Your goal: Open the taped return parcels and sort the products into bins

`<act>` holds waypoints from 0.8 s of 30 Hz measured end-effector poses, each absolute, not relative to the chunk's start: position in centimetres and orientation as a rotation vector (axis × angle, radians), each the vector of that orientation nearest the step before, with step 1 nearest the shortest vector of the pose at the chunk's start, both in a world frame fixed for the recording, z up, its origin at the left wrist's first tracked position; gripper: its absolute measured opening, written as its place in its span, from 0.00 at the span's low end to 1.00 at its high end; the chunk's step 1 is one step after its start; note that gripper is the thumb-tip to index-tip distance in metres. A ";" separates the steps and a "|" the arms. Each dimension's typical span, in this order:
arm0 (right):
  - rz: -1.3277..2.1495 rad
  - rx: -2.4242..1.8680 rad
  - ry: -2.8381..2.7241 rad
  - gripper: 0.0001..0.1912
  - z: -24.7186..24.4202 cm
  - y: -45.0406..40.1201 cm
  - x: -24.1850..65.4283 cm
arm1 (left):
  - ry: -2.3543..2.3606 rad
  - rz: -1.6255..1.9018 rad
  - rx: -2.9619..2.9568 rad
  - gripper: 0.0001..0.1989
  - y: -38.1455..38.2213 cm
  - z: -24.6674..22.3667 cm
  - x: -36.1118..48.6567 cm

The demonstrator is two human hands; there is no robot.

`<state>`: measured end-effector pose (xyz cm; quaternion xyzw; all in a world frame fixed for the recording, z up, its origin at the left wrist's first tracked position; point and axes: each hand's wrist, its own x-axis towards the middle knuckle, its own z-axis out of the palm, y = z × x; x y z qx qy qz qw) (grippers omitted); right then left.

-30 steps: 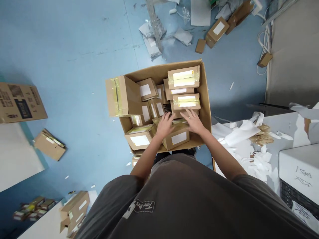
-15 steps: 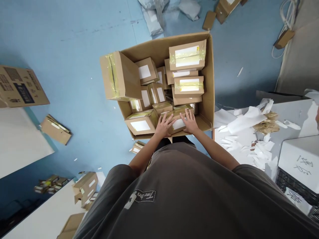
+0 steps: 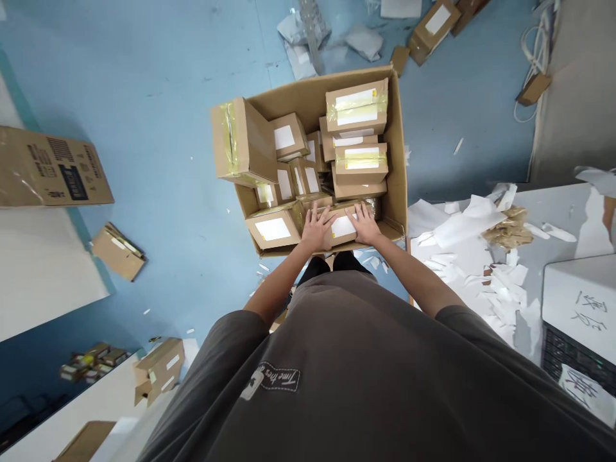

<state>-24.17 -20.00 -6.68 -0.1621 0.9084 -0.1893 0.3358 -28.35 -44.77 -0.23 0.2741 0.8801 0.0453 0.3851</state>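
Note:
A large open carton (image 3: 400,160) stands in front of me, packed with taped, white-labelled cardboard boxes. My left hand (image 3: 316,231) and my right hand (image 3: 364,226) lie at the two ends of a small labelled cardboard box (image 3: 341,239) by the carton's near wall. Their fingers spread over its top and sides, gripping it between them; parts of its ends are hidden. Beside my left hand sits another labelled box (image 3: 273,230). A taller taped box (image 3: 248,141) sits high at the carton's left side, and stacked boxes (image 3: 360,157) fill the right side.
Grey plastic packaging (image 3: 308,38) and more boxes (image 3: 436,29) lie on the blue floor beyond. On the right, a table bears torn white paper (image 3: 469,221) and a laptop (image 3: 584,301). A printed carton (image 3: 52,170) and a flattened box (image 3: 118,250) are at left.
The view has shifted slightly, moving the surroundings within the picture. Both hands remain on the same small box, which keeps about the same place along the carton's near wall.

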 end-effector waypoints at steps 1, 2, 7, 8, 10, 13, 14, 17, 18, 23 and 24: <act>-0.495 -0.421 2.380 0.70 -6.1 -20.1 -24.0 | 2.264 0.098 0.679 0.69 -44.7 0.2 -27.8; -0.500 -0.422 2.396 0.70 -5.5 -20.2 -23.9 | 2.289 0.082 0.661 0.68 -44.7 0.6 -27.3; -0.518 -0.491 2.481 0.65 -1.4 -21.2 -23.7 | 2.373 0.065 0.631 0.67 -46.4 2.9 -26.4; -0.510 -0.499 2.499 0.64 -0.5 -21.4 -23.8 | 2.379 0.080 0.642 0.67 -46.9 3.5 -26.6; -0.492 -0.486 2.548 0.64 1.4 -21.7 -23.9 | 2.394 0.122 0.700 0.65 -47.8 4.8 -27.5; -0.477 -0.400 2.649 0.64 4.7 -21.8 -24.0 | 2.431 0.189 0.850 0.63 -48.4 7.6 -29.4; -0.473 -0.362 2.690 0.64 5.9 -21.7 -23.8 | 2.442 0.203 0.908 0.63 -48.4 8.6 -30.0; -0.445 -0.216 2.818 0.63 9.1 -21.4 -22.6 | 2.454 0.229 1.094 0.65 -47.5 11.3 -31.7; -0.435 -0.152 2.857 0.63 10.1 -21.2 -21.9 | 2.448 0.236 1.156 0.65 -46.9 12.0 -32.2; -0.403 0.247 2.937 0.64 13.4 -20.3 -16.7 | 2.322 0.252 1.469 0.66 -42.8 14.2 -32.9; -0.400 0.332 2.936 0.65 13.8 -20.1 -15.4 | 2.285 0.247 1.531 0.67 -41.7 14.5 -32.7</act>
